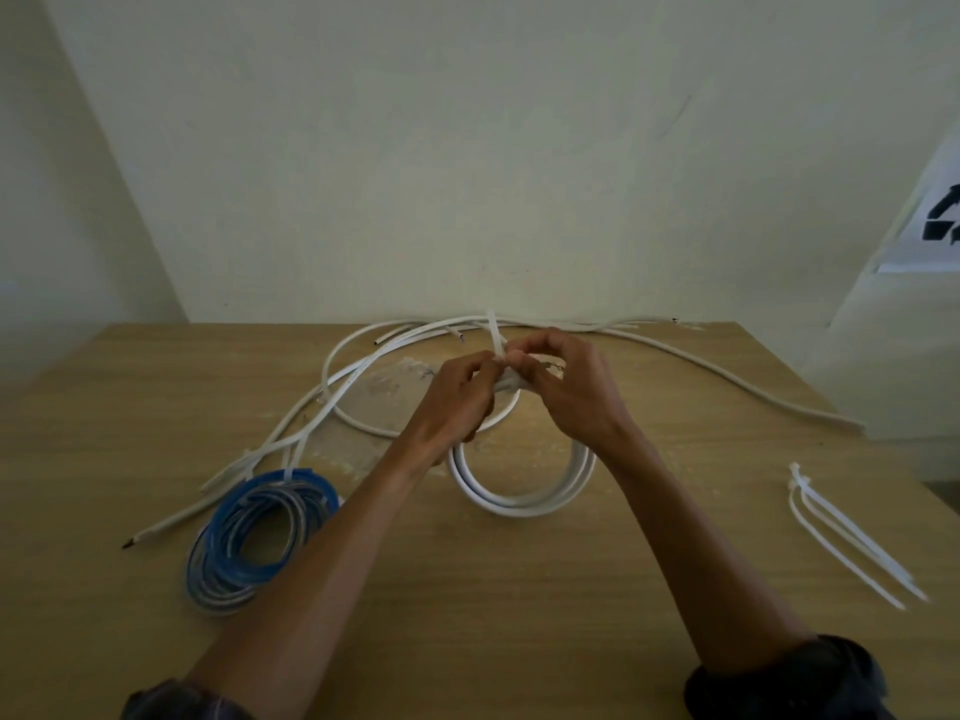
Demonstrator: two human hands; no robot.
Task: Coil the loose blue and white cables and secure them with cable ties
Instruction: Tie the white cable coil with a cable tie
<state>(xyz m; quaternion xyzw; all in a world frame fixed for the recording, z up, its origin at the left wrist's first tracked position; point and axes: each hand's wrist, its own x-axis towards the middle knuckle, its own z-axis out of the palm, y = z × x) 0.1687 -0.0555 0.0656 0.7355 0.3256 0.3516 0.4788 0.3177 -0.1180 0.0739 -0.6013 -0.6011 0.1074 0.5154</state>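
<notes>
Bare wooden table shows at front centre and between the white coil and spare cable ties at right. A blue coil fills the front left; loose white cables sprawl across the back and left.

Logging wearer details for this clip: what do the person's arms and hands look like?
The left hand and right hand are bare: no gloves, and no ring or watch shows. The dark fabric left sleeve and right sleeve sit pushed up and bunched, leaving both forearms uncovered.
</notes>
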